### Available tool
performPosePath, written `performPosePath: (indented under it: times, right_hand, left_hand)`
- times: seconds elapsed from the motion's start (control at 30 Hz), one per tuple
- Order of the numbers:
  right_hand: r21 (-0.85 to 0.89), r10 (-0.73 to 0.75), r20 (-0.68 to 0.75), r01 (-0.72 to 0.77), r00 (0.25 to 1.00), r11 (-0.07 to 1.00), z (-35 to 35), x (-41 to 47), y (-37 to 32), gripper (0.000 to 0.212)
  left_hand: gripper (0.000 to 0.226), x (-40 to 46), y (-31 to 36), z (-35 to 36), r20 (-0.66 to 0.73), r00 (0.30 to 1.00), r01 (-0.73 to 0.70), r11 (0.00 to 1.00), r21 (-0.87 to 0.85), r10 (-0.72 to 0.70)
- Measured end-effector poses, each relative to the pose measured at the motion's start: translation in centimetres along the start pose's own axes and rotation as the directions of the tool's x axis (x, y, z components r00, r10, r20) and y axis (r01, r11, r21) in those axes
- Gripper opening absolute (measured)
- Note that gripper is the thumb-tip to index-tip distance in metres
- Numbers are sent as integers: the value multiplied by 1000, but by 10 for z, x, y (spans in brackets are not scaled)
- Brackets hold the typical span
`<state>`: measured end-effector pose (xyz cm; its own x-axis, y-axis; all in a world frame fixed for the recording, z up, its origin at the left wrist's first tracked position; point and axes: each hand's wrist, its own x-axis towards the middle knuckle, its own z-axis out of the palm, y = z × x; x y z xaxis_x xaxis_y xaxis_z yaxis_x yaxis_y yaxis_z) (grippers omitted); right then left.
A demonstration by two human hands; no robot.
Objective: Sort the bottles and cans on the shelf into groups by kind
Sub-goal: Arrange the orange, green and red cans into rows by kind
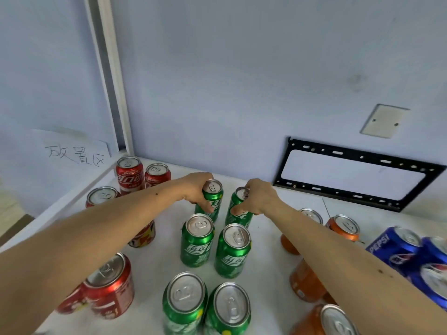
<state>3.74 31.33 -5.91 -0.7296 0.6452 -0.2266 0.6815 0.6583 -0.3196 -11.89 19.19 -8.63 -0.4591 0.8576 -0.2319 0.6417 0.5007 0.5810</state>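
Observation:
Green cans stand in two columns down the middle of the white shelf (266,250). My left hand (197,189) is closed around the far left green can (212,198). My right hand (256,198) grips the far right green can (238,209), which tilts slightly. Both cans rest at the back of the green group, close together. Nearer stand a second pair of green cans (197,240) (233,251) and a third pair (185,303) (228,310). Red cans (129,175) cluster on the left, orange cans (343,227) on the right, blue Pepsi cans (396,247) at the far right.
A white post (113,76) rises at the shelf's back left corner, beside a paper sign with handwriting (75,151). A black metal bracket (350,172) hangs on the wall behind the shelf, under a blank wall plate (384,120). My forearms cover several red and orange cans.

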Motion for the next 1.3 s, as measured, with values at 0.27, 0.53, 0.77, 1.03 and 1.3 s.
performPosePath:
  times: [0.27, 0.53, 0.77, 1.03, 1.3]
  right_hand:
    - [-17, -3, -33, 2, 999, 1000, 5, -5, -8, 74]
    - [-100, -19, 22, 21, 1000, 995, 5, -4, -9, 85]
    - [-113, -102, 37, 106, 994, 988, -25, -11, -24, 91]
    - [-60, -225, -37, 223, 974, 973, -44, -8, -58, 83]
    - [-50, -318, -34, 316, 947, 947, -36, 0, -105, 77]
  left_hand:
    - [71, 2, 2, 1, 61, 994, -95, 994, 59, 91]
    - [88, -2, 9, -1, 87, 992, -96, 992, 80, 89]
    - [88, -29, 8, -38, 1, 997, -83, 996, -45, 83]
    - [75, -65, -16, -92, -214, 974, -96, 993, -69, 80]
    - [71, -84, -54, -110, -277, 961, -35, 998, -52, 19]
